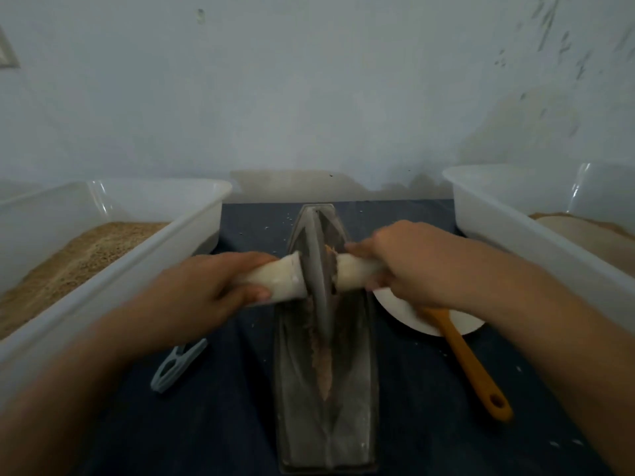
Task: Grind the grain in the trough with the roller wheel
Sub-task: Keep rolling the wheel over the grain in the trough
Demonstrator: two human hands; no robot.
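Head camera looks down, close over trough.

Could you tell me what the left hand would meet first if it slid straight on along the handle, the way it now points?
Probably the roller wheel: the left hand grips the white handle pointing inward, with the wheel's disc right at that handle's end.

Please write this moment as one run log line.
left hand: grips handle | right hand: grips handle | roller wheel: in trough | grain: partly ground

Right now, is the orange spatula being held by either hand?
No. The orange spatula lies on the table with its head on the white plate, while both hands grip the roller wheel's handles.
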